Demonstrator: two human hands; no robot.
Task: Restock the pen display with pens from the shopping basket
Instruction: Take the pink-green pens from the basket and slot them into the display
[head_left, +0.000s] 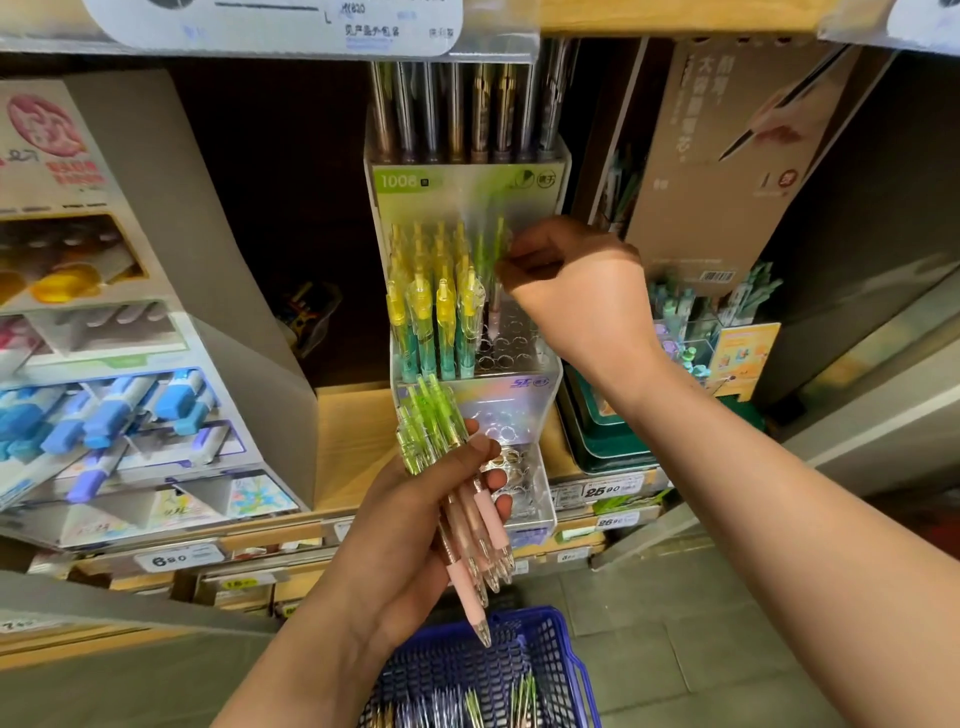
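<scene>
L hand (415, 535) is gripping a bunch of pens (441, 423) w/ green tops & pink grips. Its fingers are curling round the barrels and the thumb is lying across the front. The tips are pointing down, hanging over the blue basket (571, 670) at bottom of view. More loose pens (470, 706) are lying inside the basket.

R hand (571, 291) is reaching in from the right, up at the clear pen rack (551, 374) on the shelf. Thumb & fingertips are pinching a single pen (492, 252) near its green top, other fingers tucked in. The pen is standing approx upright, its lower end sitting down among the open holes just right of the filled rows. It's blurry, so can't tell if the tip is in a hole.

Yellow-teal pens (431, 322) are filling the rack's left side. The right side & lower step are showing bare rings. Dark pens (452, 114) are lining the back row up top.

A blue marker stand (104, 410) is sitting to the left, and price tags (176, 558) are running along the shelf edge.
</scene>
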